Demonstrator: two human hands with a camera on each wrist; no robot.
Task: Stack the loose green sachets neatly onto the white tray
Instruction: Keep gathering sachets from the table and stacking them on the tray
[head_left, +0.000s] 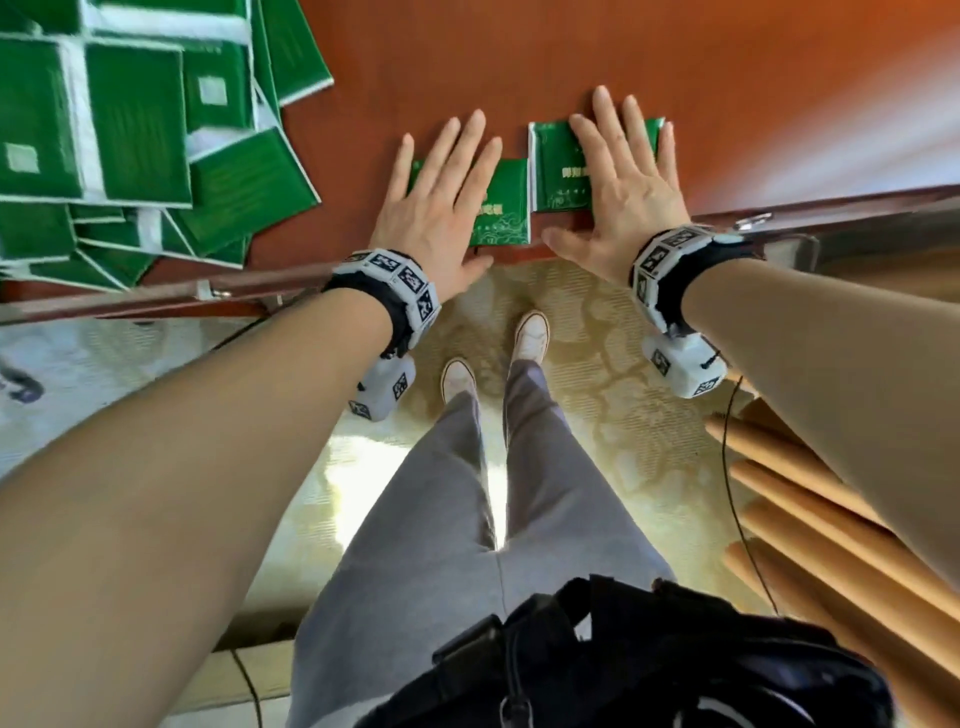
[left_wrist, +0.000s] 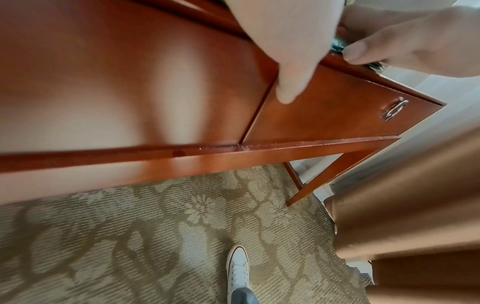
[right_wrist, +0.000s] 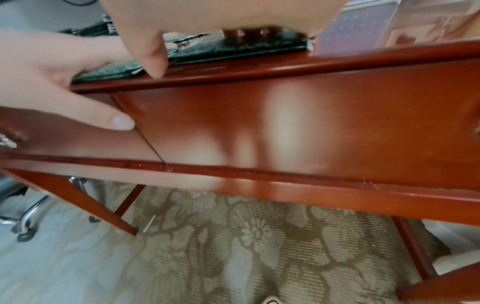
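Black bag (head_left: 623, 654) straps and grey trousers (head_left: 467, 493) fill the bottom of the head view, with two white shoes (head_left: 531, 335) on patterned carpet (head_left: 597, 364) below the desk edge. Above them, at centre frame, both hands lie flat on the red-brown wooden desk (head_left: 571, 62). The left hand (head_left: 441, 208) has its fingers straight and spread, palm pressing down on one green sachet (head_left: 501, 208) near the front edge; it grips nothing. The right hand (head_left: 623, 192) is likewise flat and released, fingers extended over a second green sachet (head_left: 553, 166) just to the right and slightly higher in the frame. These two sachets sit side by side, their near edges almost touching, not overlapped.

In the upper left of the frame lies a loose heap of green sachets (head_left: 135, 135), many overlapping at odd angles with white borders showing. Whether a white tray sits under or among them I cannot tell; white strips show there, but no clear tray rim.

By my reading, the task is at an early point: two sachets are only pinned flat on the desk, the heap looks unsorted, and no neat stack is visible anywhere. Nearly all the gathering, aligning and placing seems left to do.
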